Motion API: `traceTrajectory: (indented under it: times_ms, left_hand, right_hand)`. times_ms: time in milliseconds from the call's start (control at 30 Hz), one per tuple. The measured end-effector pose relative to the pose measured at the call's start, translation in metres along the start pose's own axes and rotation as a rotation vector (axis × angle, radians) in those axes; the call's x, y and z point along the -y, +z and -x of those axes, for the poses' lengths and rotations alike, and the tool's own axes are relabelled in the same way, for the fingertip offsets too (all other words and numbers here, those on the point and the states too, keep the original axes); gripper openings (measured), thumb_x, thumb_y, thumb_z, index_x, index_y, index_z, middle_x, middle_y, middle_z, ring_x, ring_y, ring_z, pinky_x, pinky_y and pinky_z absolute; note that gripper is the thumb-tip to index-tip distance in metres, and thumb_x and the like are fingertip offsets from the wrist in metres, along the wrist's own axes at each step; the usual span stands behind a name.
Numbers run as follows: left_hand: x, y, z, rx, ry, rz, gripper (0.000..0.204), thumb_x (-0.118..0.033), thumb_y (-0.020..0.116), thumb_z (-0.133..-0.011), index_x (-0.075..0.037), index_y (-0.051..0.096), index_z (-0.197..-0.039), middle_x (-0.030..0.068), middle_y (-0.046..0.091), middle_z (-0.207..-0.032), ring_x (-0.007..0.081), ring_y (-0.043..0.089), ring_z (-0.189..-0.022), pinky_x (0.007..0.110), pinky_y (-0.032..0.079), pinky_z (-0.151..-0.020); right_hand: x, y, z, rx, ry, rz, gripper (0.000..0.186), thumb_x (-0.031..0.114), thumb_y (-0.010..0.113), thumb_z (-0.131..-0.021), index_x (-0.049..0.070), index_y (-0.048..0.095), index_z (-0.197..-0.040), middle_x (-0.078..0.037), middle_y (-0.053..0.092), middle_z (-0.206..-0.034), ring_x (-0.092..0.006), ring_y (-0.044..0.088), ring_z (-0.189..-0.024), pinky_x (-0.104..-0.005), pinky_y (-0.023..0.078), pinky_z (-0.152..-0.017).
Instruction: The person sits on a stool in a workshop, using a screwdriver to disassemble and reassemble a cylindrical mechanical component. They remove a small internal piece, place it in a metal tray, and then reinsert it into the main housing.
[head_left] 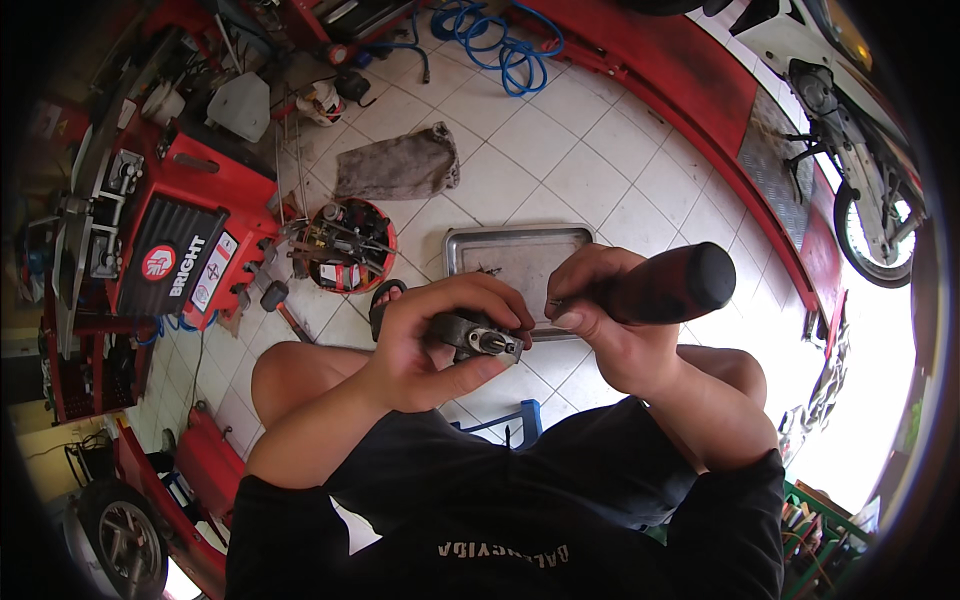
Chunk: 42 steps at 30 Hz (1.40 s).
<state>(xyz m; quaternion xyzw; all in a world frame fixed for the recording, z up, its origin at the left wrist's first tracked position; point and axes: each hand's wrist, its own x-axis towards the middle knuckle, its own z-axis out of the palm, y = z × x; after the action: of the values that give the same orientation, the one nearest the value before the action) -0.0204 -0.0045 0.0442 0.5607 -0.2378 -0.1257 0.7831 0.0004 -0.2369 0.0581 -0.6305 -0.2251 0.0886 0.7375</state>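
My left hand (pixel 430 345) is wrapped round a small dark metal mechanical part (pixel 486 341) with a pale round fitting at its end; its exact kind does not show. In my right hand (pixel 625 335) is a screwdriver (pixel 672 285) with a thick dark red and black handle, which points up to the right. Thumb and fingers pinch near its shaft, and the tip is hidden. Both hands are close together above a shallow metal tray (pixel 520 236) on the floor. A few small dark bits lie in the tray.
A red tub (pixel 385 250) of tools and parts stands left of the tray, with a hammer (pixel 285 308) nearby. Beyond are a grey rag (pixel 398 165) and a coiled blue hose (pixel 500 45). A red machine (pixel 185 235) stands left; a motorcycle (pixel 860 150) is at the right.
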Motion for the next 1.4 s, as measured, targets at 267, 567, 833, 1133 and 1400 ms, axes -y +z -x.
traceTrajectory:
  times_ms: [267, 567, 833, 1133, 1400]
  left_hand:
    - [-0.001, -0.005, -0.001, 0.113, 0.038, -0.356, 0.036, -0.003, 0.076, -0.083, 0.002, 0.065, -0.117, 0.0157, 0.07, -0.11, 0.0266, 0.071, -0.1, 0.035, 0.054, -0.088]
    - [-0.004, -0.008, 0.004, 0.195, 0.245, -0.492, 0.043, -0.001, 0.076, -0.078, 0.004, 0.063, -0.119, 0.0192, 0.067, -0.112, 0.0319, 0.07, -0.097, 0.037, 0.056, -0.086]
    - [0.006, -0.008, 0.012, 0.252, 0.398, -0.456, 0.046, -0.006, 0.074, -0.081, 0.001, 0.058, -0.123, 0.0222, 0.065, -0.111, 0.034, 0.069, -0.09, 0.041, 0.058, -0.079]
    - [0.008, -0.002, 0.018, 0.211, 0.501, -0.479, 0.035, -0.019, 0.066, -0.095, 0.0, 0.056, -0.122, 0.0237, 0.066, -0.107, 0.0341, 0.069, -0.08, 0.045, 0.059, -0.071]
    - [-0.005, 0.001, 0.023, 0.147, 0.492, -0.615, 0.034, -0.021, 0.065, -0.094, 0.002, 0.057, -0.118, 0.0231, 0.07, -0.099, 0.0319, 0.071, -0.08, 0.044, 0.059, -0.071]
  right_hand:
    - [-0.005, 0.001, -0.001, -0.072, -0.058, -0.038, 0.021, 0.007, 0.082, -0.088, -0.001, 0.066, -0.099, -0.007, 0.067, -0.091, -0.0132, 0.063, -0.08, -0.0282, 0.049, -0.071]
    - [-0.001, -0.008, -0.001, -0.052, -0.039, 0.11, 0.023, 0.01, 0.074, -0.094, -0.002, 0.059, -0.107, -0.012, 0.062, -0.092, -0.0185, 0.062, -0.083, -0.0313, 0.049, -0.075]
    - [0.0, -0.003, 0.0, -0.064, -0.044, 0.087, 0.022, 0.009, 0.073, -0.095, -0.002, 0.059, -0.108, -0.012, 0.062, -0.091, -0.0184, 0.061, -0.083, -0.0318, 0.049, -0.076]
    - [0.0, -0.003, 0.006, 0.071, -0.001, 0.13, 0.023, 0.008, 0.079, -0.09, -0.001, 0.061, -0.101, -0.011, 0.064, -0.093, -0.0173, 0.063, -0.08, -0.0301, 0.052, -0.072]
    - [0.001, -0.002, 0.007, 0.07, -0.004, 0.141, 0.024, 0.009, 0.08, -0.089, 0.0, 0.061, -0.1, -0.011, 0.064, -0.092, -0.017, 0.064, -0.079, -0.0295, 0.053, -0.071]
